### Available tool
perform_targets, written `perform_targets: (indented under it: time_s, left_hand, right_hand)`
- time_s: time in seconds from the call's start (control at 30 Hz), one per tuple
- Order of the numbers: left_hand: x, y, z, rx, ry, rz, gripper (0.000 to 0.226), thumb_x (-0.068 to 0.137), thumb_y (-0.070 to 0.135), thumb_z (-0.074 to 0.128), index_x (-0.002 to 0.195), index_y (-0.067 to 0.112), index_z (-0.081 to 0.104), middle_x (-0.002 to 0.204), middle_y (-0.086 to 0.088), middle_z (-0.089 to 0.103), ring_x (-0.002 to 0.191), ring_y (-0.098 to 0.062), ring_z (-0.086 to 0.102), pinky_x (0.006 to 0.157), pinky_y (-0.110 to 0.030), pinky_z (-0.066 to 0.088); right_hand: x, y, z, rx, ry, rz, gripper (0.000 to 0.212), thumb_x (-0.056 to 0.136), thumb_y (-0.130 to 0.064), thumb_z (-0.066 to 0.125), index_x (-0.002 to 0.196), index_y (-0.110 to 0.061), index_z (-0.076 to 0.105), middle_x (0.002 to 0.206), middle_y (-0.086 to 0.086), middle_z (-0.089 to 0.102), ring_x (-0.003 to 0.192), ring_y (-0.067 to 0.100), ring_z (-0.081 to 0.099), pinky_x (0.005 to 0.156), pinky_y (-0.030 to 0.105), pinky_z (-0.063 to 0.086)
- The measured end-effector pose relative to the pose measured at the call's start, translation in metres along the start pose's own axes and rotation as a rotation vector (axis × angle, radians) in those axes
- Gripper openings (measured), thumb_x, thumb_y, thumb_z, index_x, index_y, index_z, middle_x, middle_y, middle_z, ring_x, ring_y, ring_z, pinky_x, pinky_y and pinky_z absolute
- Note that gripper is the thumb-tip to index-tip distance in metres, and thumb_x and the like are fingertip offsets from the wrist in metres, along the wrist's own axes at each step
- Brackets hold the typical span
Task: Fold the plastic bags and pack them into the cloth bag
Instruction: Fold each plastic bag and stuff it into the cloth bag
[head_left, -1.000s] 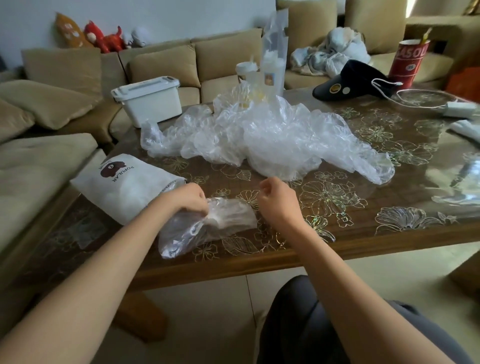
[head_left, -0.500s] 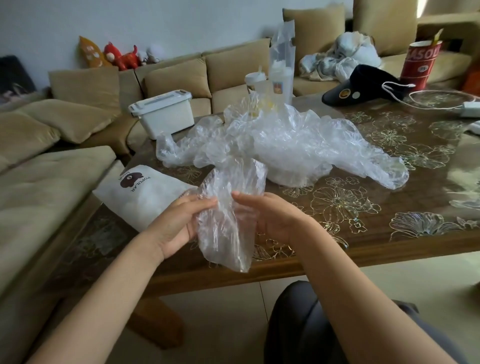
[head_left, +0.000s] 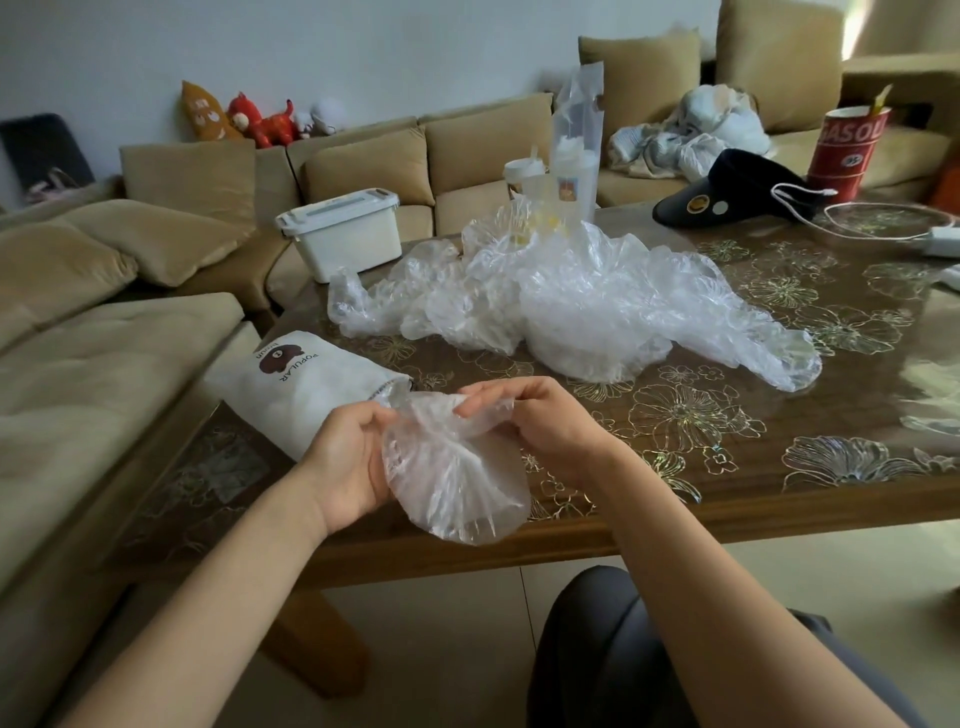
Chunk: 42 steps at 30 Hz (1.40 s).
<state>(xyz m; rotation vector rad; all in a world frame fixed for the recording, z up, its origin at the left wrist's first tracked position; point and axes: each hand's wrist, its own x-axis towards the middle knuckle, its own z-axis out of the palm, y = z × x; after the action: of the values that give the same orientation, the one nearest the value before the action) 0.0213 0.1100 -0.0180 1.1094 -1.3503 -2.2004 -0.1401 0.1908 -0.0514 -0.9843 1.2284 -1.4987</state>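
— Whereabouts, the bag in hand?
— At 6 o'clock, just over the near edge of the brown wooden surface with the gold floral pattern (head_left: 779, 441): a crumpled clear plastic bag (head_left: 457, 483), lifted off it, rounded at the bottom and bunched at the top.

— Held how?
— By both hands. Left hand (head_left: 348, 462) at 7 o'clock, palm turned inward, curled round the bag's left side with the thumb on the front film. Right hand (head_left: 540, 431) just beside it, fingers (head_left: 493, 397) bent and pinching the gathered top edge. Neither one spread wide, and nothing else in either.

— And the cloth bag?
— White cloth bag with a brown bear print and the word POPULAR (head_left: 306, 395), lying flat at 9 o'clock from the hands, mouth turned toward them. Touching the held film or just short of it; cannot tell which.

— Rest of the plastic?
— Heaped at 12 o'clock, mid-surface: a loose pile of crumpled clear plastic bags (head_left: 571, 301), well apart from the hands.

— Around that?
— White lidded plastic box (head_left: 343, 234) at 11 o'clock, by the far-left corner. Tall clear drink cups in a clear sleeve (head_left: 571, 171) behind the pile. Black sun visor (head_left: 727, 192) at 1 o'clock, and a red cylindrical container with white lettering (head_left: 847, 150) beyond it at 2 o'clock. Beige sofa (head_left: 104, 364) along the left and back.
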Motion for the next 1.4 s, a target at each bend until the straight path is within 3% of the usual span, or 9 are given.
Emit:
perform_targets:
  time_s: [0.13, 0.33, 0.43, 0.5, 0.73, 0.93, 1.1, 1.3, 1.4]
  left_hand:
    - [-0.006, 0.006, -0.001, 0.102, -0.119, -0.033, 0.055, 0.087, 0.050, 0.047, 0.109, 0.003, 0.065, 0.106, -0.018, 0.069, 0.092, -0.029, 0.068, 0.086, -0.039, 0.050]
    - [-0.008, 0.011, -0.011, 0.216, -0.099, 0.037, 0.043, 0.061, 0.017, 0.078, 0.103, 0.006, 0.071, 0.098, -0.013, 0.072, 0.082, -0.021, 0.071, 0.060, -0.028, 0.057]
    - [-0.007, 0.021, -0.024, 0.143, 0.013, 0.059, 0.087, 0.031, 0.017, 0.093, 0.111, 0.005, 0.063, 0.093, -0.014, 0.071, 0.074, -0.025, 0.071, 0.057, -0.034, 0.058]
    - [-0.009, 0.025, -0.027, 0.075, 0.054, 0.080, 0.069, 0.049, 0.014, 0.085, 0.112, 0.006, 0.061, 0.093, -0.013, 0.071, 0.070, -0.022, 0.071, 0.055, -0.033, 0.059]
    - [-0.018, 0.021, -0.030, -0.013, 0.165, 0.091, 0.051, 0.062, 0.010, 0.067, 0.112, 0.005, 0.062, 0.084, -0.008, 0.071, 0.063, -0.016, 0.068, 0.052, -0.022, 0.056]
    - [-0.019, 0.009, -0.021, 0.173, 0.280, 0.342, 0.009, 0.083, 0.007, 0.064, 0.092, 0.010, 0.063, 0.077, -0.005, 0.069, 0.063, -0.014, 0.065, 0.049, -0.019, 0.051]
    - [-0.025, 0.000, -0.020, 0.476, 0.298, 0.543, 0.012, 0.083, 0.011, 0.067, 0.091, 0.019, 0.061, 0.083, 0.001, 0.069, 0.074, -0.013, 0.065, 0.062, -0.022, 0.048]
    - [-0.036, 0.003, -0.027, 0.439, 0.124, 0.271, 0.066, 0.056, 0.058, 0.072, 0.100, 0.009, 0.066, 0.094, -0.007, 0.072, 0.090, -0.023, 0.067, 0.081, -0.035, 0.051]
    - [-0.038, 0.002, -0.032, 0.480, 0.202, 0.227, 0.070, 0.049, 0.049, 0.086, 0.104, 0.013, 0.064, 0.098, -0.006, 0.072, 0.096, -0.021, 0.066, 0.086, -0.035, 0.052]
  right_hand:
    - [-0.004, -0.001, 0.003, -0.165, -0.028, -0.045, 0.056, 0.074, 0.024, 0.025, 0.067, -0.008, 0.071, 0.099, 0.002, 0.067, 0.088, 0.018, 0.060, 0.062, 0.024, 0.051]
    - [-0.005, -0.002, 0.008, -0.190, -0.119, -0.004, 0.047, 0.083, 0.019, 0.039, 0.101, -0.010, 0.070, 0.104, 0.014, 0.066, 0.083, 0.029, 0.055, 0.067, 0.041, 0.047]
    - [-0.006, -0.005, 0.009, -0.171, -0.117, 0.034, 0.073, 0.081, 0.021, 0.047, 0.141, -0.020, 0.038, 0.118, 0.013, 0.053, 0.089, 0.023, 0.060, 0.066, 0.025, 0.055]
    - [-0.006, -0.004, 0.012, -0.319, -0.125, -0.020, 0.095, 0.079, 0.016, 0.060, 0.149, -0.031, 0.015, 0.130, 0.014, 0.045, 0.096, 0.024, 0.062, 0.072, 0.031, 0.058]
    - [-0.008, -0.013, 0.033, -0.122, -0.224, -0.129, 0.048, 0.073, 0.008, 0.070, 0.103, -0.029, 0.069, 0.142, -0.005, 0.030, 0.138, 0.013, 0.025, 0.096, 0.033, 0.049]
    - [-0.004, -0.005, 0.038, -0.090, -0.184, 0.006, 0.004, 0.086, -0.018, 0.066, 0.085, -0.014, 0.067, 0.106, 0.004, 0.069, 0.100, 0.014, 0.063, 0.089, 0.026, 0.049]
    - [0.003, -0.004, 0.046, -0.048, -0.081, 0.129, 0.024, 0.084, -0.015, 0.069, 0.102, -0.001, 0.060, 0.096, 0.014, 0.066, 0.085, 0.027, 0.060, 0.085, 0.043, 0.052]
    - [0.013, -0.002, 0.063, -0.113, 0.077, 0.082, 0.058, 0.072, 0.006, 0.074, 0.119, -0.004, 0.041, 0.115, 0.020, 0.057, 0.093, 0.029, 0.063, 0.070, 0.036, 0.055]
    - [0.015, -0.005, 0.066, -0.173, -0.017, 0.083, 0.074, 0.070, 0.007, 0.075, 0.131, -0.009, 0.036, 0.116, 0.019, 0.057, 0.097, 0.028, 0.062, 0.070, 0.029, 0.055]
